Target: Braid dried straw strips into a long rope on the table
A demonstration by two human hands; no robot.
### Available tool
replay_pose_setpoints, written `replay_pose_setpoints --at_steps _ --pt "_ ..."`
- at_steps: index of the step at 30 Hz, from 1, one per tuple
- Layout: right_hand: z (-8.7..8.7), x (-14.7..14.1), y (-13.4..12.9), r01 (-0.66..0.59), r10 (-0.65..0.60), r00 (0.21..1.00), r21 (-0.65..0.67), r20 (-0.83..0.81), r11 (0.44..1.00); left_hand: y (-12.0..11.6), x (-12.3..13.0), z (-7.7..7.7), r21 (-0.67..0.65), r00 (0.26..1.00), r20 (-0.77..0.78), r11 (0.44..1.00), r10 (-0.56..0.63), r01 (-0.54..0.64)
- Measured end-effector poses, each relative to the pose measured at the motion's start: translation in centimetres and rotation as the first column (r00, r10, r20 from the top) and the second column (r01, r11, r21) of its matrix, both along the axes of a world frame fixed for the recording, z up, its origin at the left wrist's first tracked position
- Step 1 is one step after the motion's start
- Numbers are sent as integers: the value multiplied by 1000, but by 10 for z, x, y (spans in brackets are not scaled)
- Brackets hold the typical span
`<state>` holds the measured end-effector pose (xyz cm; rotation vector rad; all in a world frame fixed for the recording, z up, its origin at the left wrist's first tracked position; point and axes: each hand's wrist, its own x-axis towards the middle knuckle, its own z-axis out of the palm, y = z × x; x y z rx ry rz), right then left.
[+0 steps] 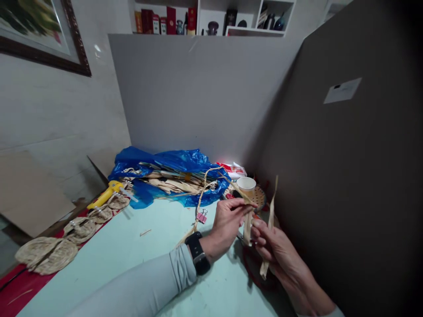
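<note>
My left hand (228,222), with a black watch (197,253) on its wrist, pinches a pale dried husk strip (247,229) near its upper end. Close beside it, my right hand (277,248) is closed, thumb and fingertips at the edge of that strip. A second narrow husk strip (272,211) runs through the right hand, one end pointing up and the other hanging below the fingers. From near my hands a thin braided cord (200,198) loops back over the table. A pink binder clip (201,216) grips the cord.
A blue plastic bag (161,157) with dried husks (172,181) lies at the back. Behind my hands a white cup (246,183) stands on a woven tray (261,198). At left are a yellow glue gun (107,193) and coiled woven pieces (49,255). Grey partitions (211,88) enclose the table.
</note>
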<state>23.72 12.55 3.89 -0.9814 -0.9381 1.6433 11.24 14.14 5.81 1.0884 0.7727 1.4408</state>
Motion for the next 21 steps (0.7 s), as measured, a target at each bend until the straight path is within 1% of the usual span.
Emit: replay_pose_setpoints --at_steps 2,5,8,10,12,14,17,19,21 --pt "1 -2 -1 -7 7 1000 -28 6 1000 2 -4 7 -27 1000 4 999 -19 19" --pt "6 1 -1 52 -51 999 25 -10 998 0 -12 8 -101 995 -42 991 -87 82" --pt "9 8 0 113 -108 991 57 -82 992 -6 -20 -1 -189 984 -78 972 -160 143" --pt "9 11 1 113 -106 989 57 -103 992 -9 -24 -9 -234 975 -92 956 -200 174" --pt "7 12 3 92 -88 995 74 -45 993 -9 -26 -16 -260 965 -111 944 -236 201" --pt "4 12 5 116 -121 992 128 32 985 -6 -25 -20 -295 945 -138 923 -296 246" --pt "0 11 7 146 -158 986 197 47 969 -3 -20 -24 -334 916 -174 897 -361 290" --pt "-1 12 7 158 -172 984 201 50 967 -2 -16 -26 -337 909 -193 895 -370 293" --pt "-2 13 7 182 -206 975 220 89 958 -1 -13 -27 -325 913 -195 901 -360 286"
